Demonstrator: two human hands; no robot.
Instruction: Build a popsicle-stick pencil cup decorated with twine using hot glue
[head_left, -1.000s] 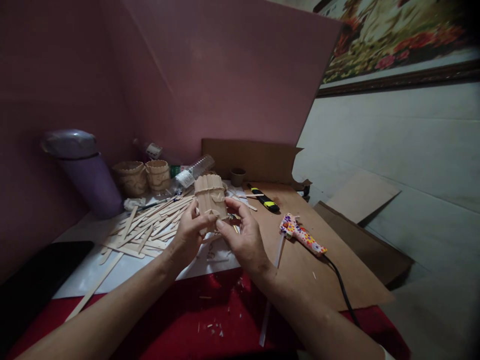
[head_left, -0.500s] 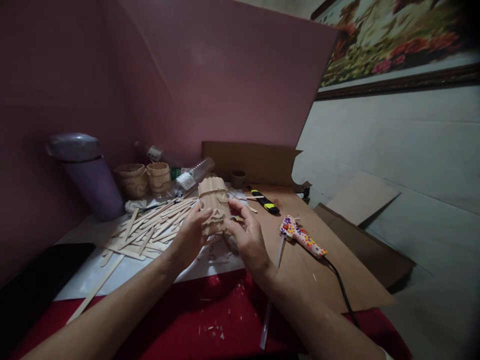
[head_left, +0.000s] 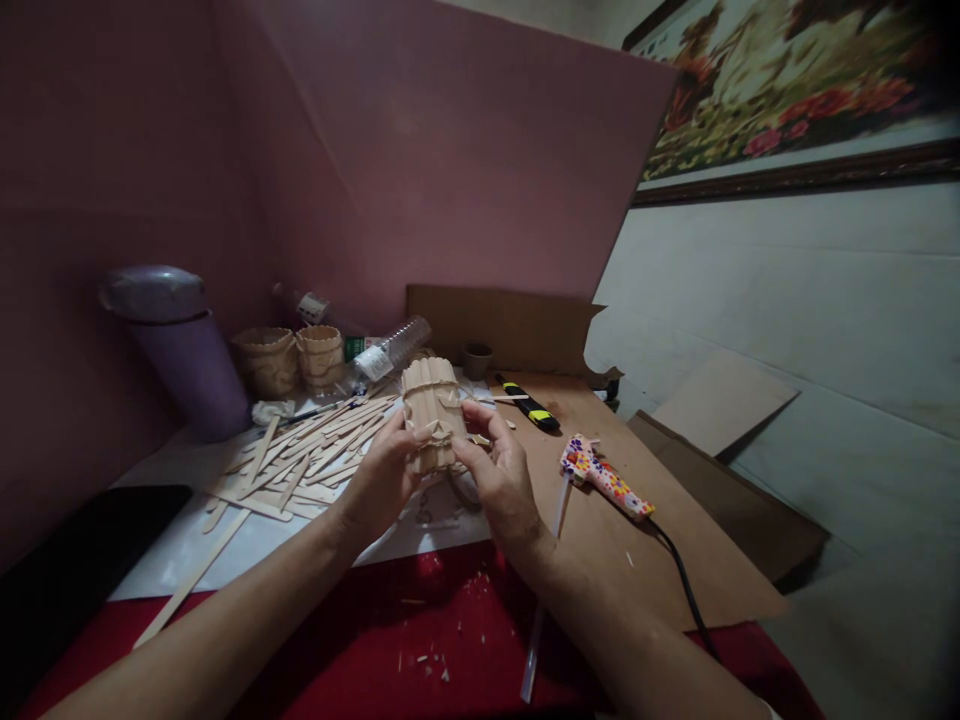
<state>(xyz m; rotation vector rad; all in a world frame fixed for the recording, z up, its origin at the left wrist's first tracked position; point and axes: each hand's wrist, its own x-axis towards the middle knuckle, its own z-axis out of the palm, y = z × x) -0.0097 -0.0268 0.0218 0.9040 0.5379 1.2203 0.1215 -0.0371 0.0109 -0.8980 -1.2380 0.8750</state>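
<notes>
Between my two hands I hold a small cup made of craft sticks (head_left: pixel 433 405), raised above the table and tilted. Twine runs around it near its top and again lower down. My left hand (head_left: pixel 386 465) grips its left side near the lower end, thumb toward me. On the right side, my right hand (head_left: pixel 499 465) has its thumb and fingers against the cup. Loose craft sticks (head_left: pixel 307 460) lie heaped just left of my left hand. Under the hands is a white sheet (head_left: pixel 405 540).
A glue gun (head_left: pixel 604 478) with a clear glue stick and a cutter knife (head_left: pixel 529 402) rest on brown cardboard (head_left: pixel 667 570). Behind stand two finished cups (head_left: pixel 321 358), a plastic bottle (head_left: pixel 390 350) and a purple tumbler (head_left: pixel 184 360). Wood scraps dot the red cloth (head_left: pixel 360 650).
The cup and both hands have shifted very slightly to the right, and the cup's tilt has changed a little. Both hands keep hold of it.
</notes>
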